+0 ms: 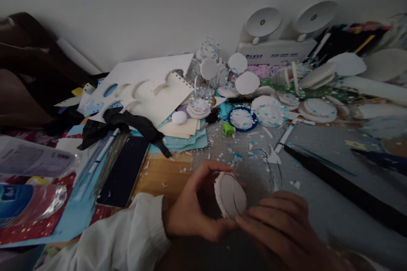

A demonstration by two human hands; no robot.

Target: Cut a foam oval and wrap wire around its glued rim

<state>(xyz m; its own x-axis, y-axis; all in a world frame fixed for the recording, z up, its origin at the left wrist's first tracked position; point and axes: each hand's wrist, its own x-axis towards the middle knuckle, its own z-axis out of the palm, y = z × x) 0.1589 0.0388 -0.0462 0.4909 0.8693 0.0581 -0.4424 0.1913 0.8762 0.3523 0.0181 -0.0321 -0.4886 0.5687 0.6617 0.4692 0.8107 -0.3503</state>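
My left hand [200,203] curls its thumb and fingers around the edge of a round white foam disc [231,197]. The disc is tilted, its flat face turned up toward me, with a ragged rim on the left. A thin dark curved line runs across that face. My right hand [280,224] is at the disc's lower right, its fingers closed together and the fingertips meeting the rim near the end of the line. What lies between those fingertips is hidden. Beyond the hands, small white and blue crumbs [237,155] are scattered on the grey mat [311,156].
Several white discs with blue bits [270,111] crowd the back. A long black tool [337,182] and a white-handled pen-like tool [284,135] lie right. On the left are a dark phone [124,171], a plastic bottle [28,203], cut-out sheets [140,97] and black cloth-like strips [136,123].
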